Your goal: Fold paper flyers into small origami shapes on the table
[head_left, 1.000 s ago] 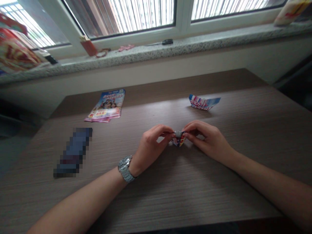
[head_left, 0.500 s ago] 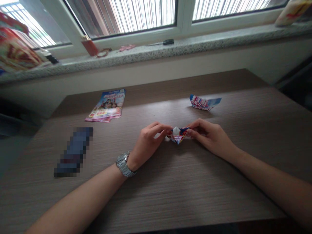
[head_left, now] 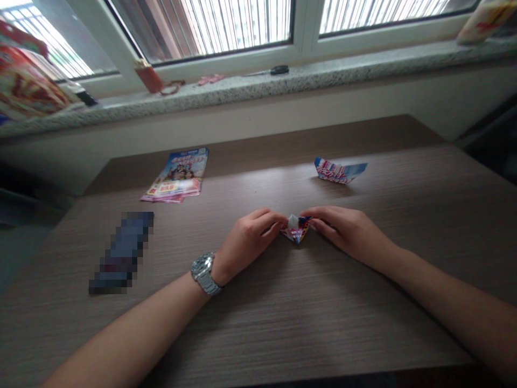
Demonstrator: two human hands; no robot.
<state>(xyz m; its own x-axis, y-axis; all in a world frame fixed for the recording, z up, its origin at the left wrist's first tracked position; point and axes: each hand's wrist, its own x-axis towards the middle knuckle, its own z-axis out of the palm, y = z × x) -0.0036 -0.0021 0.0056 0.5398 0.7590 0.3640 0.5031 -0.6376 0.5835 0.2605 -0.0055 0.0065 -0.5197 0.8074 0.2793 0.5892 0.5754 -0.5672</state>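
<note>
in the head view, the small multicoloured folded paper piece is a little narrower between the hands than half a second ago, and the bare right hand has moved slightly to the left. this piece is over the middle of the brown wood-grain table; its coloured point is directed down toward the person, and its longer axis goes from left to right. the bare left hand pinches the left end, the right hand pinches the right end, so fingers cover both ends. beyond stands a blue-and-red printed folded paper boat; farther left lie a stack of colourful printed leaflets and a dark pixelated flat object.
</note>
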